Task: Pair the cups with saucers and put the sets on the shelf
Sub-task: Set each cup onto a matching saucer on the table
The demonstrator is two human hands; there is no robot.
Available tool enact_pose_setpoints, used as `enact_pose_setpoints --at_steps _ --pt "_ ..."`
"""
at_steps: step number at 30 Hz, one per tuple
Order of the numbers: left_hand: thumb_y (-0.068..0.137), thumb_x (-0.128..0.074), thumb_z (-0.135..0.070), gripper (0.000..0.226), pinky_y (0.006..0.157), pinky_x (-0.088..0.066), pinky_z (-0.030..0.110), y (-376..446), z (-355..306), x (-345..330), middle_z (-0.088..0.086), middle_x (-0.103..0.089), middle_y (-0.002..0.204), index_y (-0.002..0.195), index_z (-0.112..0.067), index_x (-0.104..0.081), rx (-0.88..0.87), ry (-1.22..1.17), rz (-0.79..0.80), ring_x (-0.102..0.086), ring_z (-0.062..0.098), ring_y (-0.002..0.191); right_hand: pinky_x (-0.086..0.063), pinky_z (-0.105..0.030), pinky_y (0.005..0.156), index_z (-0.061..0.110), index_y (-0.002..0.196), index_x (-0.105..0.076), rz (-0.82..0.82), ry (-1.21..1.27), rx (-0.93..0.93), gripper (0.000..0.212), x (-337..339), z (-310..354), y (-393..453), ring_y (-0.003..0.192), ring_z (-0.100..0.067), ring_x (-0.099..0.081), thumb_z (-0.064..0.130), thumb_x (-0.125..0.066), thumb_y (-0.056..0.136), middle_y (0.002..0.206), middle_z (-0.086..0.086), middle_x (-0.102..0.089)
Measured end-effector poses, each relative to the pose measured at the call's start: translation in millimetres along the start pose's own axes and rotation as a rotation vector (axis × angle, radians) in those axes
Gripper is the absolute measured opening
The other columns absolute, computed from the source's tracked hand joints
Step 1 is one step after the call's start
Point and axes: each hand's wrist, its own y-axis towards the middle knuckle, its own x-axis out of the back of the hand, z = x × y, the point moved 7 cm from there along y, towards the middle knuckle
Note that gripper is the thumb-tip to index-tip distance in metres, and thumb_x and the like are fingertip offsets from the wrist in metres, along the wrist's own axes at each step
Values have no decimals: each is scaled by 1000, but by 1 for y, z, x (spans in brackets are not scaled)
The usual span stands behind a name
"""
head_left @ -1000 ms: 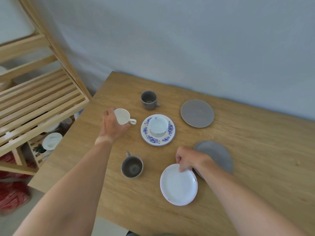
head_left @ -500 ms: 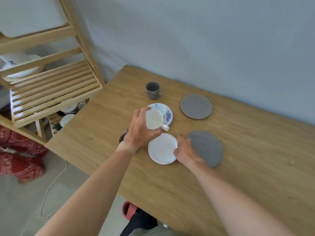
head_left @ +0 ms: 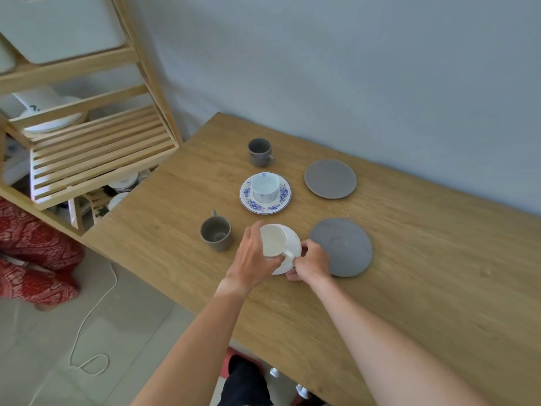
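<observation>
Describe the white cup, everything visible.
The white cup is plain, glossy, ceramic-looking, with a loop handle pointing toward the right hand. It looks empty and is tilted, mouth facing the camera. The left hand grips its body from the left side. It sits over the white saucer, near the table's front edge; whether it fully rests on the saucer cannot be told. The right hand holds the saucer's edge.

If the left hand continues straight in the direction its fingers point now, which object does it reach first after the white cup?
The left hand points up and away over the table. Past the white cup it holds, the first thing in line is probably the blue-patterned saucer carrying its cup, though depth is hard to judge.
</observation>
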Motion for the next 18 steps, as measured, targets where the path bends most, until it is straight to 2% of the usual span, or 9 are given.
enact_pose_setpoints --at_steps 5,8,11,15,17,18 --pt "73 -87 -17 91 100 -34 22 7 1 -4 15 -48 143 148 -2 -38 -17 10 24 -47 28 134 -62 -32 51 15 104 -61 22 38 -10 30 0 0 6 85 -36 -75 -9 -52 89 109 -16 -68" --pt "70 -88 -19 92 104 -44 33 13 3 -3 15 -51 140 146 -2 -40 -37 36 43 -50 30 132 -64 -35 54 16 105 -62 23 51 -14 27 -3 2 13 83 -36 -76 -6 -57 90 108 -16 -70" --pt "70 -88 -21 93 107 -46 38 20 7 1 15 -51 142 147 -4 -38 -26 36 50 -49 29 133 -65 -37 58 13 118 -63 30 76 -33 35 -7 4 21 81 -36 -76 -8 -52 92 106 -19 -71" --pt "70 -87 -22 101 111 -40 33 26 10 6 14 -47 145 153 -7 -30 -36 67 84 -44 28 137 -65 -38 62 13 140 -55 50 102 -44 50 -13 7 28 82 -34 -76 -10 -48 95 116 -20 -68" --pt "69 -86 -28 109 111 -32 28 27 10 11 15 -44 148 156 -5 -25 -47 98 90 -40 29 139 -65 -37 62 12 152 -41 51 136 -55 57 -15 7 29 78 -33 -77 -4 -50 99 125 -22 -66" --pt "70 -85 -33 110 110 -27 25 28 8 15 15 -43 149 157 -3 -24 -53 101 83 -37 30 140 -64 -36 60 10 154 -38 27 125 -54 56 -13 6 29 73 -33 -77 2 -52 100 122 -23 -67"
